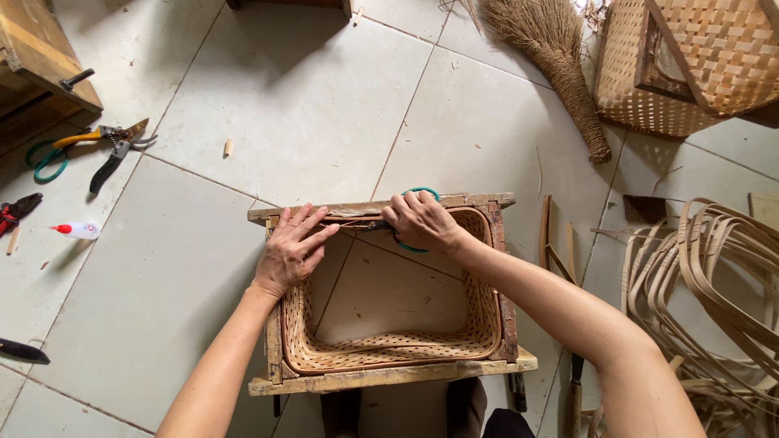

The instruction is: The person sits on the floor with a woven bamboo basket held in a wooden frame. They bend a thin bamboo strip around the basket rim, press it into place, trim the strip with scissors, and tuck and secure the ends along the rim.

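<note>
A rough wooden frame lies on the tiled floor with a woven bamboo basket wall fitted inside it; floor tiles show through its open middle. My left hand rests flat on the far left corner of the basket rim, fingers spread. My right hand is closed around scissors with green handles, their tip at the far rim between the two hands.
Pruning shears and green-handled scissors lie far left by a wooden bench. A small glue bottle and red pliers sit nearby. A broom, a woven basket and bent bamboo strips are on the right.
</note>
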`<state>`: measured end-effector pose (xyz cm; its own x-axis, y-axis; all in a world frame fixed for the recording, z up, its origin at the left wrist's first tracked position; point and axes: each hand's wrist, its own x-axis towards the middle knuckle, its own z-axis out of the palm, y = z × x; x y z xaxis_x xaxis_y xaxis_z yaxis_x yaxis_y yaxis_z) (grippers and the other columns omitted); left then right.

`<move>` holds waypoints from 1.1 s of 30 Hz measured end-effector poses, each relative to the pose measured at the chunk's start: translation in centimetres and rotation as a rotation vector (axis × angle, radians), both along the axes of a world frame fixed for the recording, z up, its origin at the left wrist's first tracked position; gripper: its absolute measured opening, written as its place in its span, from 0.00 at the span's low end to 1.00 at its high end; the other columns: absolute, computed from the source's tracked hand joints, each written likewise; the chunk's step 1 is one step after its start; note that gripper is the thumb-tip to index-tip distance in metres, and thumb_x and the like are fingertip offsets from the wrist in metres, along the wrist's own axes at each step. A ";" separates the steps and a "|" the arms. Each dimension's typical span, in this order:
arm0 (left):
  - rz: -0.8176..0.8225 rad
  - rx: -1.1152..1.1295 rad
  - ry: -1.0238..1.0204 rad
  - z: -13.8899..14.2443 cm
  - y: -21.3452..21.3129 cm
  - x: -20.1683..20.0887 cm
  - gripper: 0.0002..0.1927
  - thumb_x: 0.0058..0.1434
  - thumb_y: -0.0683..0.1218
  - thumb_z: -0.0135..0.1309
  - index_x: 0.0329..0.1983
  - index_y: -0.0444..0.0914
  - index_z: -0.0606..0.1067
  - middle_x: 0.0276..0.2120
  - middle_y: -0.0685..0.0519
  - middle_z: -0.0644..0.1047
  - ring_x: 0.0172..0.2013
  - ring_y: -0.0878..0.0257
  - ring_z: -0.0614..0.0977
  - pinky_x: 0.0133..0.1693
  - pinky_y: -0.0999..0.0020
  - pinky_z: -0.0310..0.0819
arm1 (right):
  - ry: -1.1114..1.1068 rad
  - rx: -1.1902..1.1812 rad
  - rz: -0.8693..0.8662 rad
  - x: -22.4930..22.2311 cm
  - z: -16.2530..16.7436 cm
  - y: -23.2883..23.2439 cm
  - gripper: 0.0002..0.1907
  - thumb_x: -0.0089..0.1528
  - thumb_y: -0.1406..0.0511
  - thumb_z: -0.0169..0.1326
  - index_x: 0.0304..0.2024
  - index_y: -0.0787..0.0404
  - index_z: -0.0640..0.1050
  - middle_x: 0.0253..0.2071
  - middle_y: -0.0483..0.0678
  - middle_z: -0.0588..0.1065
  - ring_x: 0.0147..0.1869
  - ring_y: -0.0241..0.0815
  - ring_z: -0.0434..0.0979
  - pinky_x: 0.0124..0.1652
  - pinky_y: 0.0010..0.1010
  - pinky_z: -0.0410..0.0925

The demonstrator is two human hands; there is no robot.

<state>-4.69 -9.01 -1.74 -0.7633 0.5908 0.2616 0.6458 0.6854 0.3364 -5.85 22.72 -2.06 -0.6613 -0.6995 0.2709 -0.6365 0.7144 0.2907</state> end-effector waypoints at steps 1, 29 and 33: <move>0.002 0.000 0.005 0.0 0.0 0.0 0.26 0.58 0.48 0.59 0.62 0.57 0.76 0.69 0.57 0.69 0.68 0.53 0.69 0.70 0.45 0.56 | -0.001 -0.001 0.014 -0.2 -0.1 0.0 0.03 0.62 0.64 0.50 0.36 0.56 0.73 0.32 0.45 0.72 0.34 0.39 0.73 0.32 0.32 0.66; 0.064 0.162 -0.010 0.4 0.1 0.3 0.18 0.60 0.38 0.52 0.54 0.41 0.77 0.62 0.54 0.76 0.66 0.55 0.73 0.70 0.49 0.60 | -0.281 0.139 0.032 -1.8 -1.0 -0.7 0.12 0.68 0.58 0.51 0.40 0.60 0.74 0.31 0.48 0.75 0.28 0.39 0.75 0.25 0.32 0.67; 0.070 0.157 -0.025 0.5 0.2 0.3 0.19 0.60 0.38 0.51 0.54 0.42 0.77 0.62 0.54 0.76 0.66 0.56 0.73 0.70 0.49 0.59 | -0.213 0.062 0.029 -1.1 0.7 -2.3 0.22 0.55 0.52 0.52 0.40 0.62 0.74 0.34 0.48 0.74 0.34 0.42 0.76 0.33 0.35 0.69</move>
<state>-4.43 -8.77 -1.26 -0.8086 0.4893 0.3268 0.5884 0.6662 0.4582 -6.97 20.40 -1.38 -0.6783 -0.7300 0.0835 -0.7083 0.6798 0.1901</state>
